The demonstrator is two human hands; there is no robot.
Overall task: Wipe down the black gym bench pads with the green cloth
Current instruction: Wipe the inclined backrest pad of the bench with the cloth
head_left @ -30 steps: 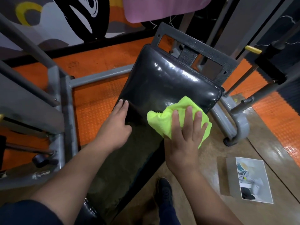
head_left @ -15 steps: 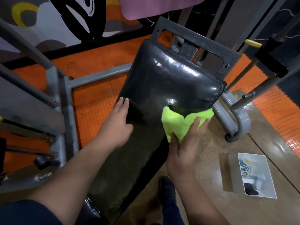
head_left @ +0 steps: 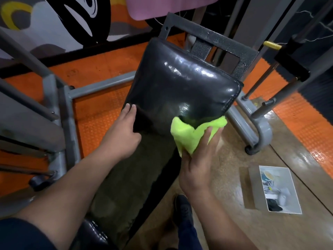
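Observation:
A long black gym bench pad (head_left: 173, 82) runs from the lower left up to the middle of the head view, glossy at its far end. My right hand (head_left: 198, 159) grips the bright green cloth (head_left: 189, 136) at the pad's right edge, with the cloth bunched above my fingers and lying against the pad's side. Across from it, my left hand (head_left: 122, 136) rests flat on the pad's left edge with its fingers straight. A second black pad (head_left: 93, 233) shows at the bottom, partly hidden by my left arm.
Grey steel frame tubes (head_left: 61, 109) stand left of the bench, and a curved grey foot (head_left: 261, 130) lies to its right. A dark metal bracket (head_left: 216, 42) rises behind the pad. A printed box (head_left: 275, 190) lies on the brown floor at right. My shoe (head_left: 182, 208) stands beside the bench.
My right hand has slid the cloth from the top of the pad to its right edge and turned onto its side. The left hand has stayed in place.

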